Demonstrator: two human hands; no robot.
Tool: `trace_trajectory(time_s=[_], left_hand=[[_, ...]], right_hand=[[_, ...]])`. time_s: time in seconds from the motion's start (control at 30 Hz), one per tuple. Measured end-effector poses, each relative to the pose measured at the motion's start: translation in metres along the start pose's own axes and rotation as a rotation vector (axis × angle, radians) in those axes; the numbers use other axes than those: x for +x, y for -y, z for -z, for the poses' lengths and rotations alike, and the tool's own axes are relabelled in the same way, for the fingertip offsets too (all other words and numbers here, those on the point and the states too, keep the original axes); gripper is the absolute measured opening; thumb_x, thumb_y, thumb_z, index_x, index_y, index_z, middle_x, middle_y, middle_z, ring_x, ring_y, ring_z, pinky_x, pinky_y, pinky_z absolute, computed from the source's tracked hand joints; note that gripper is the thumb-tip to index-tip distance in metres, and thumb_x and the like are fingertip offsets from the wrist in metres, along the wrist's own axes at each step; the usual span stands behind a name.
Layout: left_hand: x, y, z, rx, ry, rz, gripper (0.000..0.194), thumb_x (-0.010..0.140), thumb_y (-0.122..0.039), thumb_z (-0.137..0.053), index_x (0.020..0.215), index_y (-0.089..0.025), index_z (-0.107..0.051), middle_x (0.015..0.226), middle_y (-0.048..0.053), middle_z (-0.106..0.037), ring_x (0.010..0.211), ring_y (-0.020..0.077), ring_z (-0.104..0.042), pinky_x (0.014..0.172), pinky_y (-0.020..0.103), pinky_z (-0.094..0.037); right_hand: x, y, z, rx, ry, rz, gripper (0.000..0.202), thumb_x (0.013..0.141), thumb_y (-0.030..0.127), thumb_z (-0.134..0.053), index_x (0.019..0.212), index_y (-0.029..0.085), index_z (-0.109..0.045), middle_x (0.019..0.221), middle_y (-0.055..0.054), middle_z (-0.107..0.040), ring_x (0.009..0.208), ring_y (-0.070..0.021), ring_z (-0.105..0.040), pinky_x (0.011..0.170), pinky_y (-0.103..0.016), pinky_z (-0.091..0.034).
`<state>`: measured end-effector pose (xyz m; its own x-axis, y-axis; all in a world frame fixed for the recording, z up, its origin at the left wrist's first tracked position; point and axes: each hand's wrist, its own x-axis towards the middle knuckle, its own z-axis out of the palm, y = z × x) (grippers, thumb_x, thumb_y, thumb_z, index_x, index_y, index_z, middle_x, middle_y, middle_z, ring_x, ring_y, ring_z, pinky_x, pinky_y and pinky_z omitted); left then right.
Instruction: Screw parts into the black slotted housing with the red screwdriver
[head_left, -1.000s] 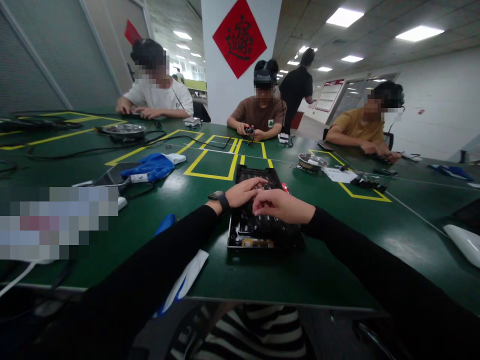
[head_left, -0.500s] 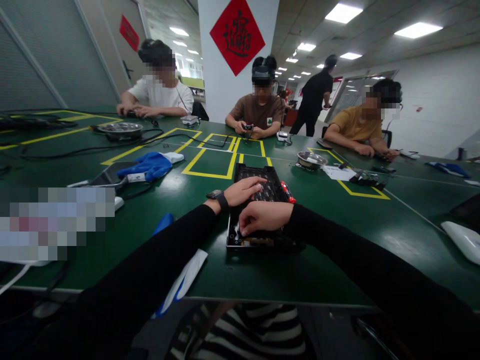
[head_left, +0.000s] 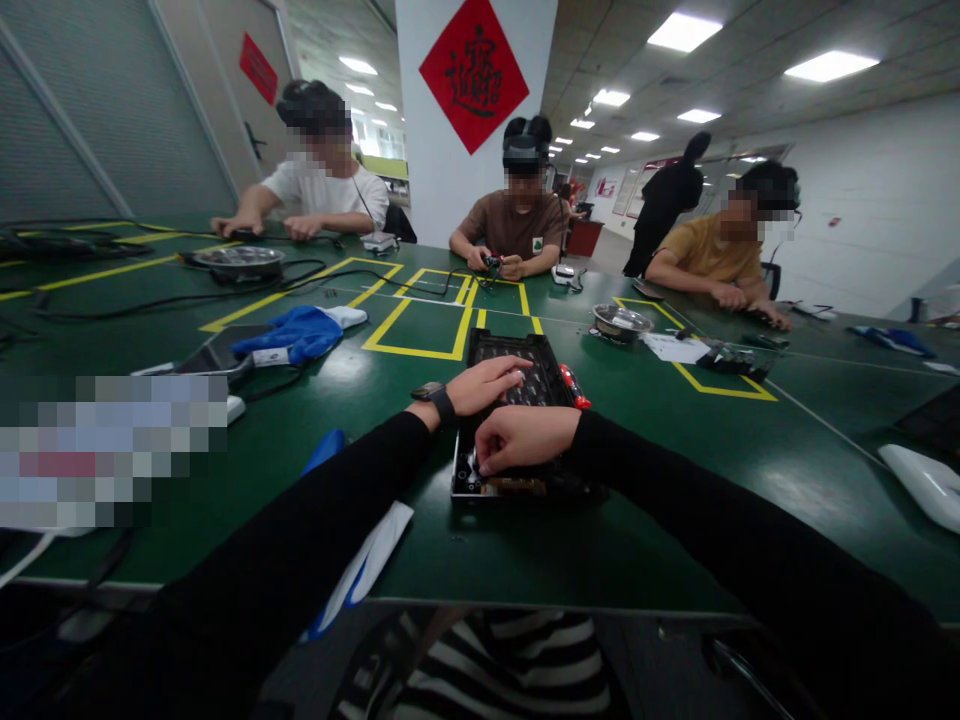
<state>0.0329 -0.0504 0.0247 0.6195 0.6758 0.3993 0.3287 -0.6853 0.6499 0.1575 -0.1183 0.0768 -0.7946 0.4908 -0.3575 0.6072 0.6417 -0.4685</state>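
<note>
Your open black rectangular case (head_left: 512, 335), hard-shelled, sits on the dark green, glossy table (head_left: 540, 555) right in front of you, far half and near half both exposed. Your left hand (head_left: 484, 385) is spread flat over the far half, grip open, nothing visible in it. Your right hand (head_left: 523, 438) is at the near half's near-left corner, fingers curled down in a pinch. Can't tell if that grip has a part in it; fingertips are too small and shadowed.

Progress, my read: mid-job. Done: case open, small silvery pieces sitting across the far half. Near half shows small dark ring-shaped openings in that corner and a yellow-brown strip (head_left: 514, 487) along its front edge. Left: case isn't closed, and the corner under your right hand looks unfinished. Can't count pieces set or missing.

Around the case: red-and-black small object (head_left: 573, 386) just beside its right side, type unclear. Blue-and-white fabric glove (head_left: 300, 334) beyond it to the left. Round shiny metal dish (head_left: 622, 320) beyond it to the right, white paper sheet (head_left: 675, 347) past that. None in your hands.
</note>
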Motion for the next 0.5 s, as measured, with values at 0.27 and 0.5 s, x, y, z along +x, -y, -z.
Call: trace_trajectory(time_s=[0.27, 0.5], left_hand=[[0.001, 0.0, 0.0, 0.01, 0.004, 0.013, 0.039, 0.088, -0.034, -0.035, 0.121, -0.017, -0.047, 0.098, 0.006, -0.059, 0.066, 0.0101, -0.053, 0.071, 0.028, -0.043], [-0.001, -0.003, 0.002, 0.012, -0.012, -0.05, 0.035, 0.088, -0.033, -0.036, 0.115, -0.017, -0.051, 0.104, 0.006, -0.058, 0.084, 0.0148, -0.055, 0.081, 0.03, -0.04]], right_hand=[[0.0, -0.003, 0.0, 0.046, -0.036, 0.015, 0.019, 0.074, 0.027, -0.059, 0.084, 0.011, -0.063, 0.07, -0.002, -0.061, 0.06, -0.0086, -0.053, 0.052, -0.017, -0.038], [-0.048, -0.018, 0.031, 0.008, -0.414, -0.094, 0.022, 0.083, 0.03, -0.045, 0.08, 0.014, -0.059, 0.074, -0.003, -0.061, 0.066, -0.0112, -0.053, 0.061, -0.022, -0.038]])
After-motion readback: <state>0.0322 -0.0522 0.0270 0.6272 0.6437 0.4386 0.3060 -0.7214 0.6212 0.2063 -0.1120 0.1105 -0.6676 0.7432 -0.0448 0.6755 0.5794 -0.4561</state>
